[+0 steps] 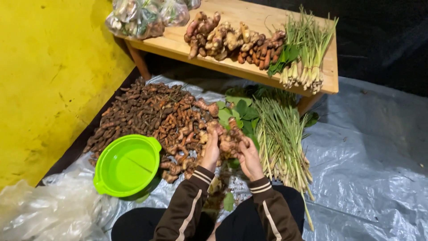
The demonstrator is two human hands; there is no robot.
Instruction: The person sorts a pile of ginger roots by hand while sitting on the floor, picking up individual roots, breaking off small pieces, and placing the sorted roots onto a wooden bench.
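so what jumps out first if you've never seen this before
The bright green bowl on the grey plastic sheet at lower left, beside a big heap of brown roots. At centre, the left hand and right hand grip a knobbly root clump. Lemongrass stalks lie to the right; more roots sit on the wooden bench above.

A produce-sorting spot was suggested: roots (147,116) and lemongrass (281,134) were heaped on plastic sheeting (370,169) below a wooden bench (249,67) stacked with ginger (223,38).
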